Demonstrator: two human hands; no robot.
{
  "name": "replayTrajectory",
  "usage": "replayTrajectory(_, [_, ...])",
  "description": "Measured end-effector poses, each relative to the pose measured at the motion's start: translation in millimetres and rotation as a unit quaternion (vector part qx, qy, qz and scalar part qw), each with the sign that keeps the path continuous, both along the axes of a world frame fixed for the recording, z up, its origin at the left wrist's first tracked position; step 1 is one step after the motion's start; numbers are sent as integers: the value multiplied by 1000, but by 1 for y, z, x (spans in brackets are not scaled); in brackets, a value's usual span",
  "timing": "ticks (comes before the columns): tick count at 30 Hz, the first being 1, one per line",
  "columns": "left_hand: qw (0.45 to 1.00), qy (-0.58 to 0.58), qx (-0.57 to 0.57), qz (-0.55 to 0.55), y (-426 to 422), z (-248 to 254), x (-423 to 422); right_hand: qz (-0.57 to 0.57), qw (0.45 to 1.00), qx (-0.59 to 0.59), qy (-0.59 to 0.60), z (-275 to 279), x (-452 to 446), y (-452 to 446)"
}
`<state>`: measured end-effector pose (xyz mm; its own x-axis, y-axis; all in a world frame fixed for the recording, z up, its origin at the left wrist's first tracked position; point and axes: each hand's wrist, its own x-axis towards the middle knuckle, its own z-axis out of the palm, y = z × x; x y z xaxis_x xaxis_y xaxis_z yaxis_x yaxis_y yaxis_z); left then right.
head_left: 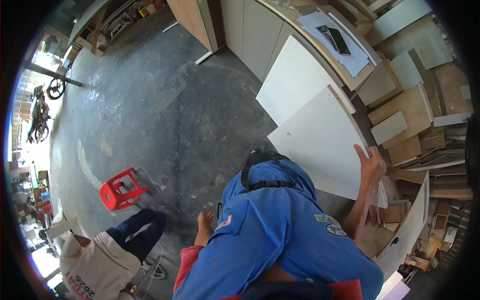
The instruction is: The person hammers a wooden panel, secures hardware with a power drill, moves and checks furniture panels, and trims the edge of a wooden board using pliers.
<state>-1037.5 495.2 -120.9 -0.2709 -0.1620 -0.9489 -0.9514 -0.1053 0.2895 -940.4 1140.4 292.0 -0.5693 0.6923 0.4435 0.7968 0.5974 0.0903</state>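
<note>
- The right hand [371, 165] is at the right of the frame, partly closed around the outer edge of the lower white panel [322, 137], with one finger along the panel's face near that edge.
- The left hand [205, 220] is just below the middle of the frame, beside the blue shirt [260, 220]. It is small and partly hidden, so I cannot tell how far its fingers are closed or whether they hold anything.
- The lower white panel lies right of centre, tilted in the view, its curved side toward the right. It overlaps the lower part of the upper white panel [295, 75].
- The upper white panel is beside the curved workbench [280, 12], at the upper right of the frame.
- On the bench top are white paper sheets [357, 59] and, on them, a dark phone-like object [338, 41].
- Cut boards [407, 112] in white and brown lie piled along the right of the frame; another pale panel [404, 240] with a dark round spot slants at the lower right.
- A red stool [116, 195] lies tipped on the grey floor [150, 115], left of centre.
- A person in a light top [102, 260] and dark trousers is at the lower left, near the stool.
- A motorcycle [37, 115] shows at the far left.
</note>
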Motion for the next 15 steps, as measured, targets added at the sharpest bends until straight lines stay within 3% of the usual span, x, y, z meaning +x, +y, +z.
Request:
replayTrajectory(4, [977, 99, 48, -184, 99, 9, -102, 23, 997, 14, 70, -42, -35, 32])
replayTrajectory(9, [935, 209, 84, -274, 203, 33, -262, 26, 993, -39, 104, -69, -95, 53])
replayTrajectory(12, [931, 215, -24, -293, 262, 80, -335, 34, 991, -51, 119, -82, -136, 66])
replayTrajectory(15, [913, 224, -35, -338, 295, 87, -380, 57, 989, -53, 128, -97, -170, 79])
